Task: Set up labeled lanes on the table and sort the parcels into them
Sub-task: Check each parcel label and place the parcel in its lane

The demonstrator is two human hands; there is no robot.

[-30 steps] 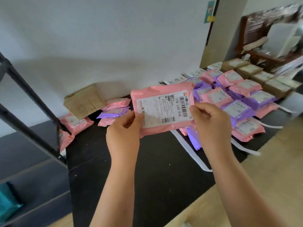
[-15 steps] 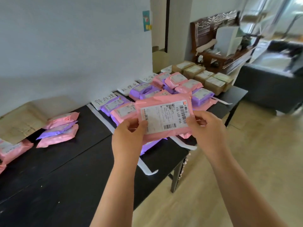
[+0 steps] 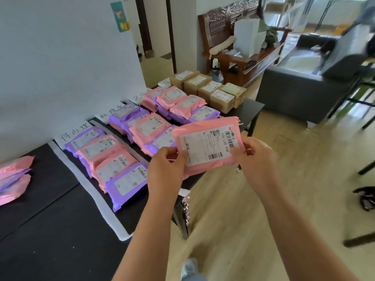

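A pink parcel [image 3: 207, 142] with a white barcode label is held up over the table's front edge. My left hand [image 3: 165, 169] grips its lower left corner and my right hand [image 3: 254, 159] grips its right side. On the black table [image 3: 50, 230] lie lanes split by white strips [image 3: 95, 191]. White paper lane labels [image 3: 74, 133] with handwriting sit along the wall. The lanes hold several pink and purple parcels [image 3: 113, 165], and several brown boxes [image 3: 211, 90] fill the far lane.
A small pile of pink and purple parcels [image 3: 14, 179] lies at the table's left. Right of the table are a wooden floor, a grey sofa [image 3: 304, 92] and a dark wooden bench [image 3: 243, 47]. A black table leg [image 3: 182, 218] stands below my left arm.
My view has swung right along the table, from the unsorted pile to the labelled lanes. Both hands have carried the pink parcel along, keeping the same grip.
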